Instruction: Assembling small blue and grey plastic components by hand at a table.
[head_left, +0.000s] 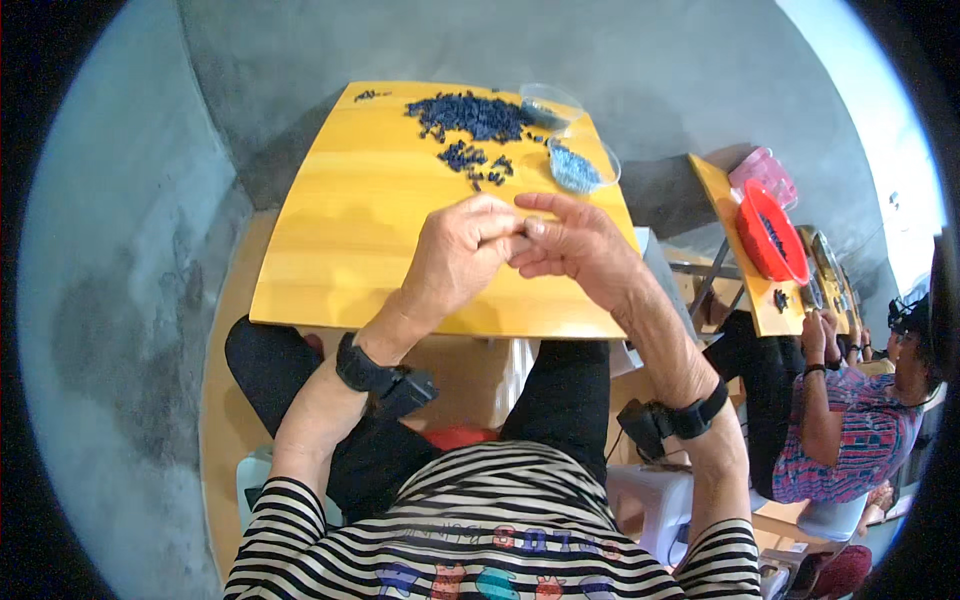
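Observation:
Over the near half of the yellow table [350,240], my left hand [462,248] and my right hand [580,245] meet at the fingertips. The left fingers are curled in a pinch. My right thumb presses in against the same spot, while its index finger stretches out above. Whatever is between the fingertips is too small and covered to make out. Beyond the hands lies a large heap of small dark blue pieces [470,117], with a looser cluster of dark pieces [465,157] nearer to me. A clear bowl of small light blue parts [575,172] stands to the right.
Another clear bowl [552,108] with dark contents sits at the far right corner. A few dark bits [368,96] lie far left. Rightward, a second table [770,315] bears a red basin [768,235] and a pink basket [765,175]; a co-worker [850,430] sits there.

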